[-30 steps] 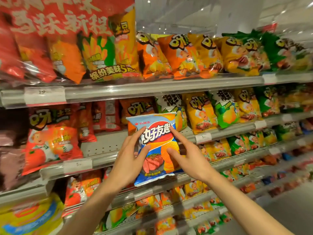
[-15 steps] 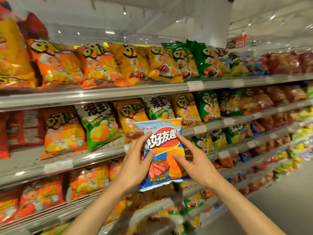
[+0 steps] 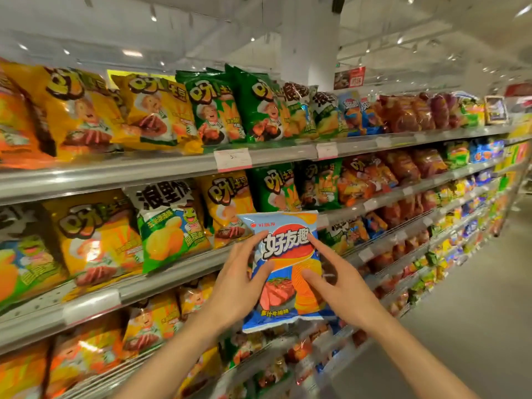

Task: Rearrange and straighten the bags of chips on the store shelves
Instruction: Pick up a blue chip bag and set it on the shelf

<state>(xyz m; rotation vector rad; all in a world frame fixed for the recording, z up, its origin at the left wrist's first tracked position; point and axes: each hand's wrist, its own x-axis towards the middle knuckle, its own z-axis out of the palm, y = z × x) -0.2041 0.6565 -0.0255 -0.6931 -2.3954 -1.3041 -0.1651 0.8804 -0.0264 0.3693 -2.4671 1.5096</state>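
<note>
A blue chip bag [image 3: 283, 251] with a red oval logo and a steak picture is held upright in front of the shelves. My left hand [image 3: 237, 279] grips its left edge, thumb on the front. My right hand [image 3: 336, 279] grips its right edge the same way. Behind the bag, the middle shelf [image 3: 172, 279] carries yellow chip bags [image 3: 95, 237], a green-and-white bag [image 3: 169, 223] and dark green bags [image 3: 276, 188]. The top shelf [image 3: 144, 168] holds more yellow bags [image 3: 155, 110] and green bags [image 3: 218, 108]. A few blue bags [image 3: 355, 110] stand farther right on the top shelf.
The shelving runs away to the right, packed with red, orange and mixed snack bags [image 3: 408, 110]. Price tags [image 3: 232, 158] hang on the shelf rails. Lower shelves [image 3: 95, 355] hold orange bags. The grey aisle floor [image 3: 475, 326] lies to my right. A white pillar [image 3: 312, 38] rises behind the shelves.
The view has swung right along the aisle, so the shelves slide left and green bags come into sight. Both hands keep the same hold on the blue bag.
</note>
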